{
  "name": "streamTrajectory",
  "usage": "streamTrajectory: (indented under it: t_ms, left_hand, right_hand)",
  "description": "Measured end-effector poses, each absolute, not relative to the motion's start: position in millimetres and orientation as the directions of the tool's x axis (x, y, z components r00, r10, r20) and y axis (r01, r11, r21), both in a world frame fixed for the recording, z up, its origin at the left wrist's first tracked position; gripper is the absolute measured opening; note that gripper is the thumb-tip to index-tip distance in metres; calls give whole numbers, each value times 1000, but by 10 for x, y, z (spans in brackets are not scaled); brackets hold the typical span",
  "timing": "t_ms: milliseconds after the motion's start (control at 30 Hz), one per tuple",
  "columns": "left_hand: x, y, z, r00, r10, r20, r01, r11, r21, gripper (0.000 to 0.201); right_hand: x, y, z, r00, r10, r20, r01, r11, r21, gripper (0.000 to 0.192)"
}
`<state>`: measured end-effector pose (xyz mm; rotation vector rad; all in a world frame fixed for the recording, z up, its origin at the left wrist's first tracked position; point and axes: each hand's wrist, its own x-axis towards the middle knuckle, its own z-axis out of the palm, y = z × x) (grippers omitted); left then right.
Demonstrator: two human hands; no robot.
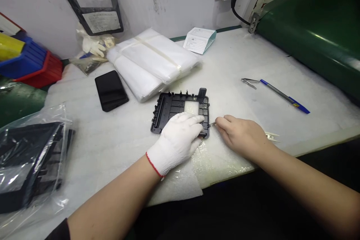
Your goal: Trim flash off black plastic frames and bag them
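Two hands on stiff, light black plastic frame (pixel 180 110) near tabletop's front edge: gloved left hand (pixel 177 140) presses flat, open; right hand (pixel 242 135) pinches small tool (pixel 213 124) at its edge.

The left hand (pixel 178 140) wears 1 white knitted glove with a ribbed cuff, and a thin red stitched band edges that cuff at the wrist. Beyond the cuff the forearm is bare. At the near left edge a dark strip shows, possibly the hem of a black sleeve. The right hand (pixel 242 135) wears no glove, and its forearm is bare too.
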<state>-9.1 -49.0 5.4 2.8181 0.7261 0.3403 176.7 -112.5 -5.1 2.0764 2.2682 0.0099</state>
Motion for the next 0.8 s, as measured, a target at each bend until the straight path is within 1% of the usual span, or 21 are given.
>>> streamTrajectory:
  t_ms: [133, 233, 300, 400, 467, 567, 633, 733, 800]
  left_hand:
    - [-84, -488, 60, 853, 494, 167, 445, -857, 260, 12]
    - [-88, -484, 66, 856, 490, 165, 441, -859, 262, 12]
    - [-94, -481, 69, 856, 490, 163, 439, -857, 269, 12]
    - [-99, -472, 73, 860, 487, 155, 435, -856, 281, 12]
    - [-102, -461, 77, 866, 478, 145, 426, -858, 286, 13]
    - [-107, -446, 96, 876, 467, 121, 418, -860, 293, 16]
    - [-111, -444, 116, 877, 466, 115, 415, -857, 306, 23]
    - [-117, -451, 143, 876, 462, 136, 399, -855, 333, 33]
    - [-118, -457, 150, 875, 459, 153, 390, -856, 339, 34]
  right_hand:
    - [1763, -1101, -42, -101, 993, -61, 993, 104, 53, 27]
    - [1764, -1095, -54, -90, 994, -56, 996, 91, 13, 28]
    - [1779, -1107, -59, -45, 999, -16, 997, 44, -56, 28]
    - [1821, -1145, -48, 19, 1000, 18, 979, -15, -201, 26]
    - [1846, -1173, -40, 18, 999, 31, 970, -10, -241, 22]
    - [1856, -1200, -61, -12, 995, 99, 977, 33, -211, 20]
    - [1848, -1205, -99, -36, 989, 144, 982, 62, -180, 21]
    - [1835, -1200, -155, -71, 980, 187, 985, 99, -140, 24]
    - [1832, -1195, -173, -92, 975, 201, 985, 119, -127, 25]
